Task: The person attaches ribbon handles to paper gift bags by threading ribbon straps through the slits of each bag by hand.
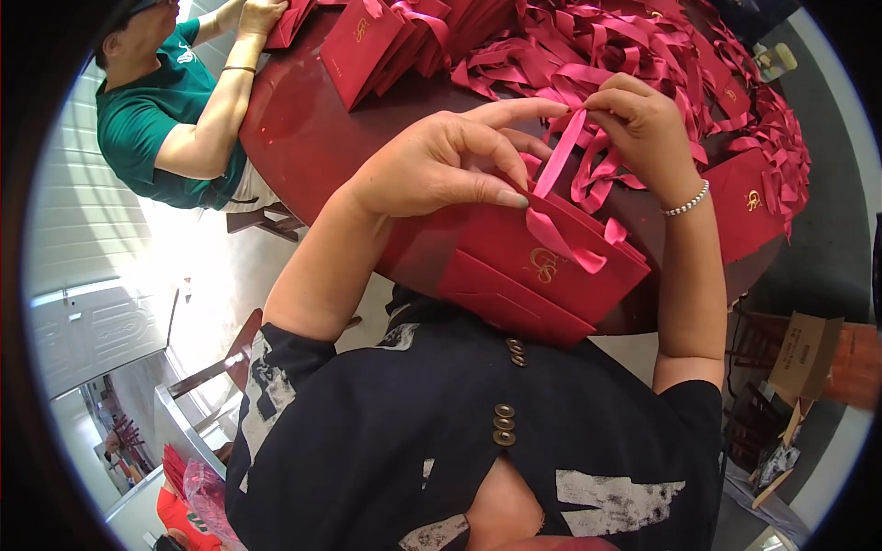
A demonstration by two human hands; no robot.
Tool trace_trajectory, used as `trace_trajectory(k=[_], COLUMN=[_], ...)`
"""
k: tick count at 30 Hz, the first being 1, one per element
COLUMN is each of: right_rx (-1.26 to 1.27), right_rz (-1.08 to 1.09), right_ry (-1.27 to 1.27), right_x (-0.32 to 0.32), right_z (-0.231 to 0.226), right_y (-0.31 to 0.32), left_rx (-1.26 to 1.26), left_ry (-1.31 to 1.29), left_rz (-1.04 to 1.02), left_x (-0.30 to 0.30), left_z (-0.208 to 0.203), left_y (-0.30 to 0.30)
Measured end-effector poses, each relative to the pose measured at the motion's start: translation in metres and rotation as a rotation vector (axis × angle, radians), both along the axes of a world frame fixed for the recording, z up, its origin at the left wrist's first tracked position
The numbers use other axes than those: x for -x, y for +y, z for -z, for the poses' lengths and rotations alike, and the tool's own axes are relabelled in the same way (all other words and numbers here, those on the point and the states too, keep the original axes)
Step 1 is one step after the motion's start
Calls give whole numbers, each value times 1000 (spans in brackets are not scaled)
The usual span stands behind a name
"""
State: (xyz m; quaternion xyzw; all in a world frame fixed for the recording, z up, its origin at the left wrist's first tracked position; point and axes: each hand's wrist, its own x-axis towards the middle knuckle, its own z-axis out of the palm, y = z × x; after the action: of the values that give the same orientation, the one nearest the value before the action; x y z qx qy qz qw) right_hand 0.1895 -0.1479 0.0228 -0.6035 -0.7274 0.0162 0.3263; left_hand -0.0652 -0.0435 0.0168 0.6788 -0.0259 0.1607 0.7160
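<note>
A red paper gift bag (588,262) with a gold emblem lies tilted at the near table edge, close to my body. My left hand (441,165) pinches the bag's top edge between thumb and fingers, its index finger stretched toward the ribbon. My right hand (638,119) is closed on a pink satin ribbon (562,154), pulled taut up from the bag's top. A loose ribbon end (570,246) curls over the bag's front. Part of the bag's opening is hidden behind my left hand.
A round dark red table (303,119) carries a heap of pink ribbons (634,55) and several red bags (367,46). Another red bag (749,202) lies at the right. At the far left a person in a green shirt (147,138) handles a red bag. An open cardboard box (804,354) stands right.
</note>
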Motion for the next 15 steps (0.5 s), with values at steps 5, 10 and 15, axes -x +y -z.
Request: trace_trajectory(k=[5,10,15], right_rx=[14,485,604], right_rz=[31,-261,-188], right_ry=[126,911,1026], right_x=[-3,16,16], right_z=[12,-4,16], right_y=[-8,-34,-40], left_rx=[53,77,110], left_ry=[38,-17,-13], left_rz=[-35,-184,-147], left_x=[1,6,4], left_z=[0,10,17], left_y=[2,6,9])
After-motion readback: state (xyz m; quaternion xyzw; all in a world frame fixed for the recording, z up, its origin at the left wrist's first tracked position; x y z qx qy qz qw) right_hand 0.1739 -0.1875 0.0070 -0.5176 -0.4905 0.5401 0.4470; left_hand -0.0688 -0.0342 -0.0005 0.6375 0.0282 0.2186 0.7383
